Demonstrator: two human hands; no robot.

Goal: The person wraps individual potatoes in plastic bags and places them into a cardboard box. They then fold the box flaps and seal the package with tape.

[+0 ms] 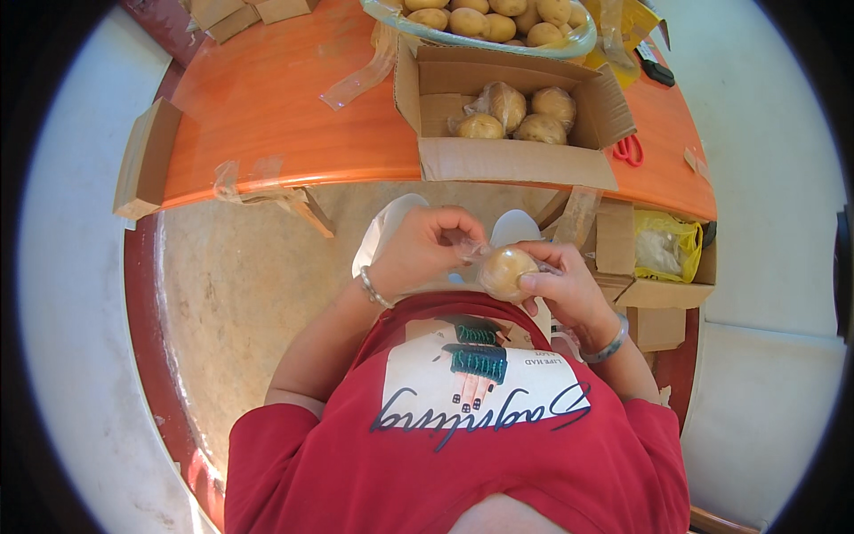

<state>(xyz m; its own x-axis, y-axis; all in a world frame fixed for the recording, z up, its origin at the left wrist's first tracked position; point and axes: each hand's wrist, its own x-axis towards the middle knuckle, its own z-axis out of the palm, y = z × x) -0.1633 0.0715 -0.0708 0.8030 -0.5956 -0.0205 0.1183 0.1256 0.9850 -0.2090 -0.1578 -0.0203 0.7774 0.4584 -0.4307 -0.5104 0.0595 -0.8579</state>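
Over my lap, a potato wrapped in clear plastic film point(507, 272) is held by my right hand point(567, 280), with the thumb across its near side. My left hand point(427, 247) pinches a gathered end of the film at the potato's left side. Beyond my hands, at the table's near edge, an uncovered cardboard box point(517, 160) holds several film-wrapped potatoes point(542, 128). Behind that box stands a large basin lined with plastic point(480, 39), filled with bare potatoes point(469, 22).
Red-handled scissors point(628, 151) lie right of the box on the orange table point(287, 127). Strips of clear tape point(363, 77) hang about. Below the table's right end, a lower carton point(667, 294) holds a yellow plastic bag point(667, 247). A closed carton point(147, 157) stands at the left edge.
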